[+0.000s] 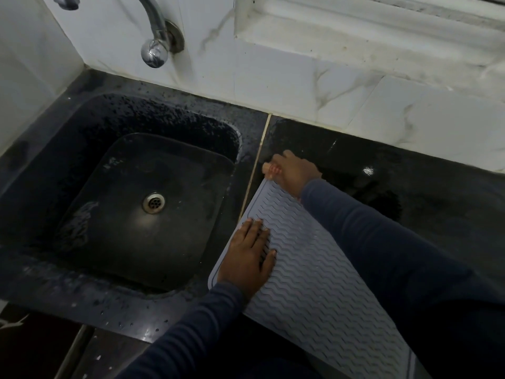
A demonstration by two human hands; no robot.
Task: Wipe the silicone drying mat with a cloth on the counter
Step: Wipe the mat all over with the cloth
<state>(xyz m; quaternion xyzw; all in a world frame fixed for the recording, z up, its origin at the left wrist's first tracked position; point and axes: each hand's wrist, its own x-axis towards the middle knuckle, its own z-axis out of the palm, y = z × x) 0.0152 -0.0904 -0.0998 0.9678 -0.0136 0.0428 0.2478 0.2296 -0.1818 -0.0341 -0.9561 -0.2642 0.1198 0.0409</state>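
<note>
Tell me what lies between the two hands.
Only bare wavy-ridged mat, seen in the head view, between the left hand lying flat and the right hand at its far corner.

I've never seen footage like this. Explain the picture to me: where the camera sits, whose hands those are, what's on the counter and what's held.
There is no machine here. A person wears one wide-angle camera on the head, so you look down at their own two hands. On the dark counter lies a grey ribbed silicone mat, beside a black sink with a tap above it. The left hand lies flat on the mat's left edge, fingers straight. The right hand reaches to the mat's far corner with fingers curled, apparently pinching it. No cloth is in view.
</note>
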